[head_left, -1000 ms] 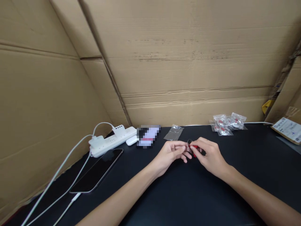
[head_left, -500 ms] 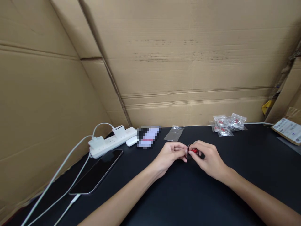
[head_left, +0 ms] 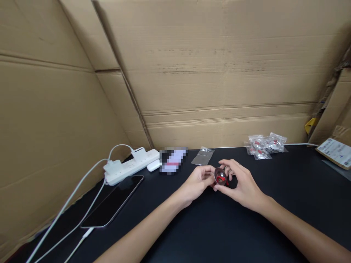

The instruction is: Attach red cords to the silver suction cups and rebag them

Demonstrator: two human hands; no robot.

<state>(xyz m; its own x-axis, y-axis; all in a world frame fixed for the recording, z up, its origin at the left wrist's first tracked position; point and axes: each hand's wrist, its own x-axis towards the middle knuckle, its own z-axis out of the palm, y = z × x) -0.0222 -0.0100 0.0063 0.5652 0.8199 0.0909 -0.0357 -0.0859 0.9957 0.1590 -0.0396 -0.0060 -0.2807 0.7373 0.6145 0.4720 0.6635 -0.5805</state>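
A small round cup-shaped disc [head_left: 218, 173], dark reddish-brown and shiny with red cord [head_left: 221, 179] in its hollow, is held up over the black table, hollow side facing me. My left hand [head_left: 197, 182] pinches its left edge between thumb and fingers. Around its right side curves my right hand [head_left: 241, 182], thumb and fingers apart, with the thumb tip at the lower rim. Whether that thumb bears any of the disc's weight I cannot tell. Behind the hands lies a flat clear plastic bag [head_left: 203, 156].
Several clear bags with silvery round pieces and red bits [head_left: 259, 148] lie at the back right. On the left are a white power strip [head_left: 131, 166], a tablet-like device [head_left: 113, 202] and white cables [head_left: 65, 204]. A labelled parcel [head_left: 336, 151] is far right. Cardboard walls [head_left: 186, 87] enclose the table.
The disc has turned from edge-on to show its hollow. My right hand has let go of the red cord and spread its fingers. My left hand keeps its pinch.
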